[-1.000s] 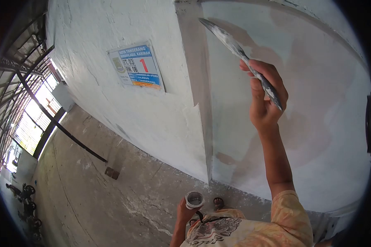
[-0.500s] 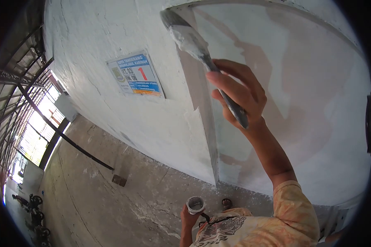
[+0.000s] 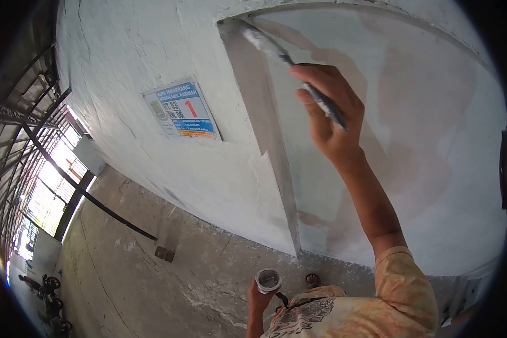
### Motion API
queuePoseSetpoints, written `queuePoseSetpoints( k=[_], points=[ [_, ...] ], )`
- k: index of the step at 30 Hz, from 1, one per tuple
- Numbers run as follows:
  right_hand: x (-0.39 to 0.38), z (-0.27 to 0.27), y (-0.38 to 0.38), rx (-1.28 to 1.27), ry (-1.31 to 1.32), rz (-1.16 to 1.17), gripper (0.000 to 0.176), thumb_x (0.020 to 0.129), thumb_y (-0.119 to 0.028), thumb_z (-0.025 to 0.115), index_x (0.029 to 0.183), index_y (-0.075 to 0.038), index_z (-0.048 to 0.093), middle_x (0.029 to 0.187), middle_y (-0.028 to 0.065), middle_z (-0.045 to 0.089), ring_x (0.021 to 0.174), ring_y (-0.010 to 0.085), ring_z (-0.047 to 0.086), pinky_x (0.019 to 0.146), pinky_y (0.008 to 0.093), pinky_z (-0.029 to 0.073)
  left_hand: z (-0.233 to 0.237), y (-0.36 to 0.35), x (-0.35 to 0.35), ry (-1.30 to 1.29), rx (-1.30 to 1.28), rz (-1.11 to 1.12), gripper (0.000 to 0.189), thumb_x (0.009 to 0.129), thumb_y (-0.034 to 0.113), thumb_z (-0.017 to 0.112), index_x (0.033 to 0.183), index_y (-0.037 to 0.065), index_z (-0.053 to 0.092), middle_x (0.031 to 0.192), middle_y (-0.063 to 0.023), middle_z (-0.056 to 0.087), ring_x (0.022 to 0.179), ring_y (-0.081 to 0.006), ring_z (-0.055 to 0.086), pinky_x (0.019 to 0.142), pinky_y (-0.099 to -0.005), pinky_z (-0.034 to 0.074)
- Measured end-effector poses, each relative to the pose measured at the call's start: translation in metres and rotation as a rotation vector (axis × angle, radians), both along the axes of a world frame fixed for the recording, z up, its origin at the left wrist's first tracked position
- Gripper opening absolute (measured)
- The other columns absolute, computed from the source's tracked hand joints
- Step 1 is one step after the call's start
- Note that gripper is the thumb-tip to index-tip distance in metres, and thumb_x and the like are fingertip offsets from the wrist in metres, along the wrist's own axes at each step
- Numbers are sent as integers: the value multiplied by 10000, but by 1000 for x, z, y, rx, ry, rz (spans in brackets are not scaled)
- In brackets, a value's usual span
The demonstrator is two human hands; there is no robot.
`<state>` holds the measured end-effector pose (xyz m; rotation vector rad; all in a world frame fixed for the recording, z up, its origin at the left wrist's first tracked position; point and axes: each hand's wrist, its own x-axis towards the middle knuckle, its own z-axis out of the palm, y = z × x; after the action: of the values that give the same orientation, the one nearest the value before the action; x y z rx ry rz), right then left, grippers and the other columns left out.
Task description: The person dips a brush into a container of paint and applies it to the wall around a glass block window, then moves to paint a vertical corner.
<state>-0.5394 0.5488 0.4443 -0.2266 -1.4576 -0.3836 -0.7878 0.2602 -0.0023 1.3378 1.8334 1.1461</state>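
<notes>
My right hand (image 3: 335,104) is closed round the dark handle of a paintbrush (image 3: 281,54), raised at the upper corner of a recessed wall panel (image 3: 315,186). White paint coats the bristles, whose tip reaches into the corner beside the panel's inner edge. Lower down, near my body, my left hand (image 3: 258,298) grips a small cup (image 3: 268,289) with whitish smears on it. The cup is upright, its mouth facing up, and grey inside. Patchy beige and pale areas cover the panel.
A blue and white address plate (image 3: 183,110) is fixed to the white wall (image 3: 129,67) left of the recess. Below spreads a cracked concrete floor (image 3: 146,281) with white specks. A dark pole (image 3: 96,198) slants at left, and motorcycles (image 3: 48,301) stand at lower left.
The brush has moved from over the recess's outer edge rightward into its inner corner, its handle tilting flatter. My right hand has turned slightly; the left hand still holds the cup.
</notes>
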Motion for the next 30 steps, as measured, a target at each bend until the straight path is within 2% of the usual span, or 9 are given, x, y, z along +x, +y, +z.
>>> queuePoseSetpoints(
  k=[5, 8, 10, 13, 14, 18, 22, 24, 30],
  points=[
    [-12, -1, -11, 76, -55, 56, 421, 918, -4, 865, 1306, -148, 787, 1168, 79, 819, 1022, 281, 797, 834, 359, 651, 8, -2, 2, 20, 15, 0, 662, 720, 226, 1082, 1274, 49, 767, 1214, -141, 823, 1108, -310, 815, 924, -433, 643],
    [1, -17, -14, 39, -70, 159, 357, 965, -81, 853, 1311, -132, 780, 1178, 130, 816, 1036, 284, 801, 833, 365, 651, 4, -7, 0, -11, 27, 2, 656, 718, 213, 1082, 1271, 52, 769, 1212, -137, 824, 1105, -309, 813, 921, -435, 641],
    [7, -29, -10, -15, -30, 249, 262, 1049, -114, 784, 1306, -67, 763, 1196, 186, 810, 1054, 291, 798, 871, 382, 645, 3, -6, 0, -31, 28, 12, 654, 716, 206, 1082, 1270, 52, 770, 1214, -134, 822, 1107, -307, 811, 923, -436, 639],
    [11, -33, 2, -8, 27, 315, 222, 1107, -102, 701, 1302, -3, 735, 1213, 204, 808, 1082, 288, 792, 934, 405, 631, 7, -11, -1, 16, -24, 38, 653, 716, 202, 1081, 1270, 52, 770, 1212, -130, 823, 1103, -299, 811, 923, -438, 637],
    [11, -35, 5, -58, 75, 384, 221, 1100, -41, 673, 1304, 35, 711, 1220, 211, 805, 1124, 296, 788, 988, 420, 618, 8, -11, -1, 14, -12, 35, 657, 714, 202, 1082, 1272, 52, 769, 1207, -130, 824, 1100, -297, 812, 922, -439, 638],
    [10, -18, 14, -17, 143, 552, 233, 1097, -62, 693, 1312, 25, 713, 1242, 212, 799, 1150, 313, 792, 971, 404, 630, 14, -10, 3, 19, -9, 37, 658, 716, 210, 1082, 1272, 47, 768, 1198, -134, 823, 1094, -301, 813, 922, -441, 639],
    [25, -14, 13, 66, 8, 346, 243, 1095, -102, 725, 1321, -13, 737, 1209, 207, 806, 1104, 309, 801, 926, 391, 636, 6, -12, 3, -4, 19, 50, 651, 722, 208, 1079, 1269, 41, 769, 1201, -137, 822, 1101, -301, 812, 928, -438, 638],
    [25, -14, 7, 75, -66, 179, 267, 1050, -144, 791, 1307, -72, 772, 1173, 170, 820, 1061, 304, 805, 886, 382, 637, 6, -13, 4, 25, 18, 57, 655, 728, 211, 1078, 1277, 38, 765, 1204, -138, 825, 1106, -299, 812, 934, -436, 638],
    [12, -8, 11, 158, -106, 37, 356, 922, -102, 872, 1267, -152, 801, 1154, 91, 833, 1029, 284, 807, 846, 372, 634, 0, -17, 6, -62, -12, 46, 657, 733, 242, 1076, 1279, 47, 768, 1206, -142, 824, 1111, -307, 812, 939, -440, 639]
  ],
)
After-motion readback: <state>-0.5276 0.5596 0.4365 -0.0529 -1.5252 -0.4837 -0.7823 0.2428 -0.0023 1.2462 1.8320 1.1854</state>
